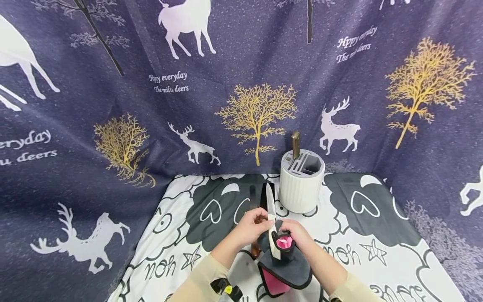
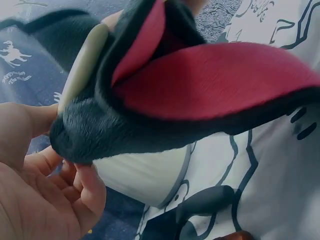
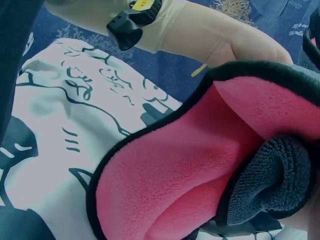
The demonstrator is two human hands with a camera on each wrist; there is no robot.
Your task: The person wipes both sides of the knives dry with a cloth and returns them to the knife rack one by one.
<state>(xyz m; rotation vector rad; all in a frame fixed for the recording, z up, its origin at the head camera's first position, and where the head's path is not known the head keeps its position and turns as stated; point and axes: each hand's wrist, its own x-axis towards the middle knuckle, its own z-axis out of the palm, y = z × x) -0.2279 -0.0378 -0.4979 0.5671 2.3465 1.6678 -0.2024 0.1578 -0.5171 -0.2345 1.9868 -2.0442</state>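
Note:
A knife with a pale handle (image 1: 275, 243) and a bright blade (image 1: 270, 199) points up and away in the head view. My left hand (image 1: 252, 226) pinches it near where handle and blade meet. In the left wrist view, my left thumb and fingertips also press a fold of the cloth (image 2: 215, 82) against the handle (image 2: 85, 65). This cloth is dark grey on one side and pink on the other, with black edging. My right hand (image 1: 298, 235) grips the bunched cloth (image 1: 286, 268) beside the handle; its fingers are mostly hidden in the right wrist view.
A white ribbed knife block (image 1: 300, 188) with a grey slotted top stands behind the hands, holding a knife by its brown handle (image 1: 296, 144) upright. Near the left hand, another brown handle (image 1: 255, 251) lies on the patterned tablecloth (image 1: 170, 251). A dark curtain hangs behind.

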